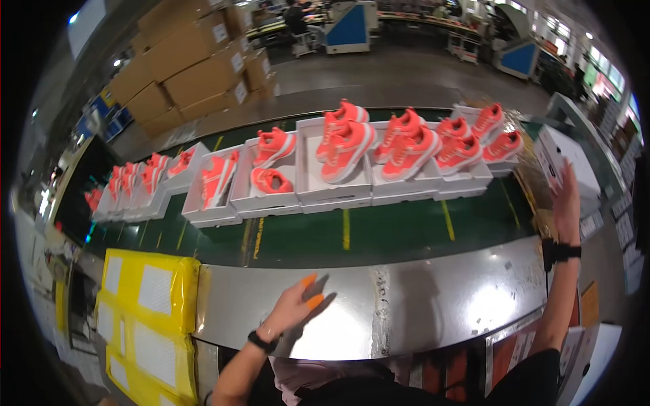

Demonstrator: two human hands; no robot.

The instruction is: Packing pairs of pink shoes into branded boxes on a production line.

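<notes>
My left hand [292, 308] is held just over the metal ledge. Orange covers sit on two of its digits, which are spread apart with nothing between them. At the far right my right hand [567, 206] reaches forward, fingers stretched out against the near side of a closed white shoebox [567, 157]. Whether it grips the box cannot be made out. Coral sneakers with white soles, such as the sneaker [349, 152], stand in or on open white shoeboxes [337, 196] in a row along the green conveyor belt [311, 233].
The metal ledge [433, 298] runs along the belt's near side. Yellow-wrapped packages [156, 291] are stacked at the left. Brown cartons [196, 74] are piled behind the belt. Blue-and-white machines [349, 28] and people are in the background. More white boxes [596, 355] stand at the lower right.
</notes>
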